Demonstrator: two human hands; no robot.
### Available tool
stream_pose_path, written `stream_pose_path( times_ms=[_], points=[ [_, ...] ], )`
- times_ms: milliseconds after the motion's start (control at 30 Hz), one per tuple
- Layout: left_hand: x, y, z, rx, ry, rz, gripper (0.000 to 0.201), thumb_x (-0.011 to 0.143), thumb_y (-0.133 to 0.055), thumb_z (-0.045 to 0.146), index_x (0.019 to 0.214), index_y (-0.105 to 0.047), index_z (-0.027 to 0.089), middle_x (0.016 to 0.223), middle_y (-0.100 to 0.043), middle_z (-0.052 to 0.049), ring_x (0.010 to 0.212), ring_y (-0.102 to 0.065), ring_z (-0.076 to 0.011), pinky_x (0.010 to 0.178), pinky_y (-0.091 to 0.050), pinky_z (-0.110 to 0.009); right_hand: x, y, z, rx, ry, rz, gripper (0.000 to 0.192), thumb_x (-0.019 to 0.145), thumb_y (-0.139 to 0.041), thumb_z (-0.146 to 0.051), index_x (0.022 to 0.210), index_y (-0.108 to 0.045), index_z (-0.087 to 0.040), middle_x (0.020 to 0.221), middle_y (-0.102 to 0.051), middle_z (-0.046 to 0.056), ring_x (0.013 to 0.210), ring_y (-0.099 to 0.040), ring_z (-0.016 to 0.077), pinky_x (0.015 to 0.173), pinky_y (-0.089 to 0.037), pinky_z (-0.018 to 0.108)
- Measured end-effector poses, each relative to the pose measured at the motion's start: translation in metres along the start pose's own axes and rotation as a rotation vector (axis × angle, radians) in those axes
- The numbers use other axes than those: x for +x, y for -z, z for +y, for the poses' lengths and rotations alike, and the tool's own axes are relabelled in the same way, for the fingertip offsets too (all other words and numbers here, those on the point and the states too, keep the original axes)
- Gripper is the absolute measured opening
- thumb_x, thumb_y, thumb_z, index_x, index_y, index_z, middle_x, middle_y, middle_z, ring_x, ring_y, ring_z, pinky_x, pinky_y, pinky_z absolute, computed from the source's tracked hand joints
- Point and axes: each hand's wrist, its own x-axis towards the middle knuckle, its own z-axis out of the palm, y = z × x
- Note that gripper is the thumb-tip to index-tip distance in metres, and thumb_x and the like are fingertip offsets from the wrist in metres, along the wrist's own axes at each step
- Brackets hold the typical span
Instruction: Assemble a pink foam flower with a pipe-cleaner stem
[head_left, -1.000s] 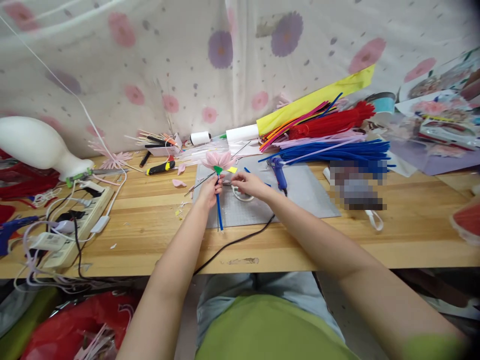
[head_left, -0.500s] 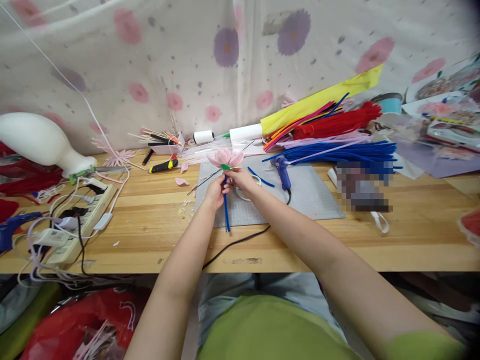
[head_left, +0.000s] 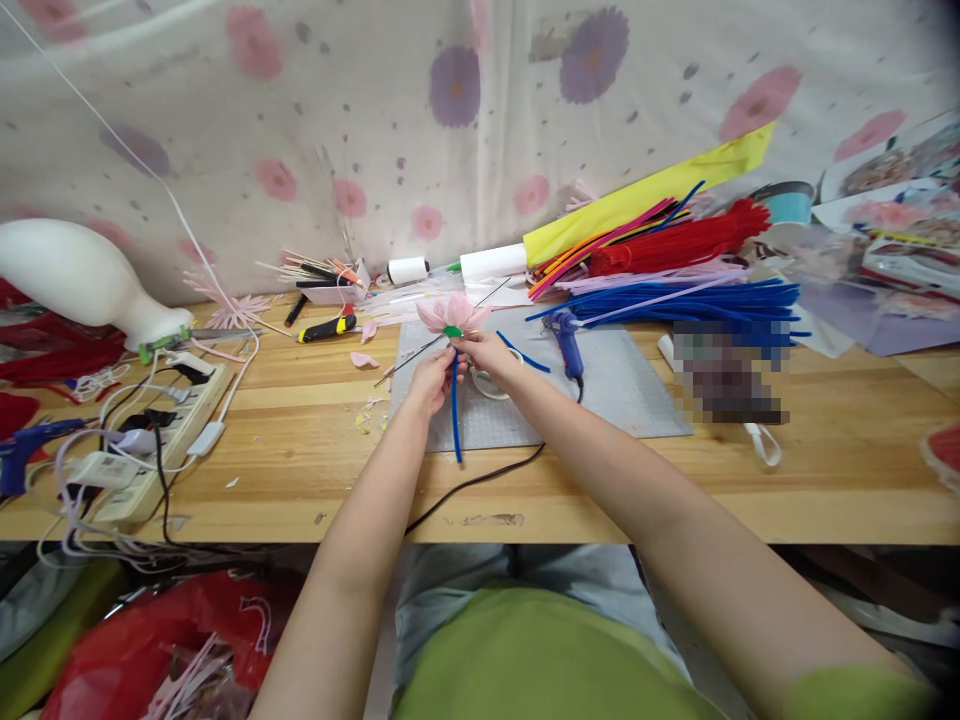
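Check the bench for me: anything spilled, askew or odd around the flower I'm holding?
Small scraps and a loose pink petal lie scattered on the table left of the grey mat. The glue gun's black cord trails over the front edge. The left hand and right hand hold the pink flower normally.

Wooden workbench (head_left: 825, 470) against a flower-print curtain (head_left: 360, 110) (daylight behind).

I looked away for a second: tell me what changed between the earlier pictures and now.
The right hand left the white tape ring on the grey mat and came up to the green base under the pink flower. The left hand kept its grip on the blue stem. The blue glue gun and the power strip stayed put.
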Motion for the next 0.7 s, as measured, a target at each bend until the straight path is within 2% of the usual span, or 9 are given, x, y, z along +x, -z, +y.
stream_pose_path(
  times_ms=[100,200,267,333,433,533,633,700],
  points=[
    [0.000,0.000,0.001,0.017,-0.028,0.000,0.012,0.080,-0.058,0.011,0.068,-0.059,0.009,0.056,-0.057,0.000,0.045,-0.051,-0.0047,0.042,-0.039,-0.015,-0.002,-0.001,-0.002,-0.030,0.004,-0.010,0.018,0.084,-0.055,-0.017,0.066,-0.054,-0.014,0.046,-0.047,-0.006,0.038,-0.040,0.0014,0.038,-0.030,0.013],
    [0.000,0.000,0.002,0.012,-0.059,0.065,0.012,0.081,-0.056,0.010,0.070,-0.060,0.009,0.053,-0.055,0.001,0.042,-0.049,-0.0042,0.044,-0.040,-0.015,0.000,0.002,0.001,-0.117,0.040,-0.015,0.020,0.086,-0.052,-0.022,0.067,-0.053,-0.015,0.046,-0.044,-0.007,0.036,-0.036,0.0021,0.035,-0.026,0.015],
    [0.001,0.002,0.003,-0.006,-0.070,0.122,0.014,0.083,-0.053,0.010,0.071,-0.060,0.009,0.052,-0.054,0.002,0.042,-0.049,-0.0040,0.045,-0.041,-0.015,0.002,0.008,0.003,-0.198,0.063,-0.010,0.017,0.086,-0.050,-0.024,0.072,-0.054,-0.015,0.050,-0.047,-0.006,0.036,-0.036,0.0031,0.036,-0.028,0.016],
    [0.002,0.005,0.004,-0.029,-0.076,0.170,0.017,0.085,-0.048,0.010,0.072,-0.058,0.009,0.052,-0.052,0.003,0.041,-0.047,-0.0029,0.043,-0.039,-0.014,0.003,0.019,0.004,-0.320,0.075,0.033,0.010,0.086,-0.049,-0.022,0.082,-0.056,-0.016,0.060,-0.054,-0.004,0.041,-0.044,0.0050,0.041,-0.035,0.018],
    [0.004,0.011,0.006,-0.096,-0.065,0.204,0.018,0.087,-0.044,0.009,0.072,-0.054,0.009,0.051,-0.046,0.005,0.037,-0.038,0.0001,0.035,-0.026,-0.010,-0.001,0.040,0.002,-0.684,0.167,0.175,0.017,0.084,-0.049,-0.019,0.099,-0.058,-0.017,0.080,-0.064,0.003,0.062,-0.057,0.0111,0.058,-0.044,0.022],
    [0.006,0.015,0.008,-0.188,-0.029,0.190,0.020,0.088,-0.041,0.009,0.070,-0.050,0.011,0.051,-0.039,0.007,0.035,-0.029,0.0011,0.032,-0.015,-0.010,-0.005,0.058,-0.004,-1.136,0.305,0.288,0.026,0.084,-0.043,-0.015,0.104,-0.060,-0.018,0.102,-0.065,0.009,0.091,-0.059,0.0190,0.077,-0.044,0.028],
    [0.008,0.018,0.008,-0.287,0.026,0.118,0.023,0.090,-0.038,0.011,0.069,-0.047,0.012,0.052,-0.035,0.007,0.035,-0.025,0.0005,0.031,-0.014,-0.009,-0.005,0.069,-0.011,-1.395,0.362,0.328,0.033,0.087,-0.035,-0.013,0.109,-0.059,-0.016,0.116,-0.060,0.013,0.099,-0.058,0.0227,0.079,-0.043,0.030],
    [0.009,0.020,0.007,-0.358,0.066,0.041,0.023,0.090,-0.037,0.011,0.070,-0.047,0.013,0.053,-0.033,0.007,0.036,-0.025,0.0003,0.031,-0.014,-0.009,-0.002,0.071,-0.014,-1.477,0.368,0.332,0.035,0.087,-0.034,-0.013,0.113,-0.057,-0.015,0.115,-0.061,0.015,0.097,-0.059,0.0235,0.076,-0.043,0.030]
  ],
)
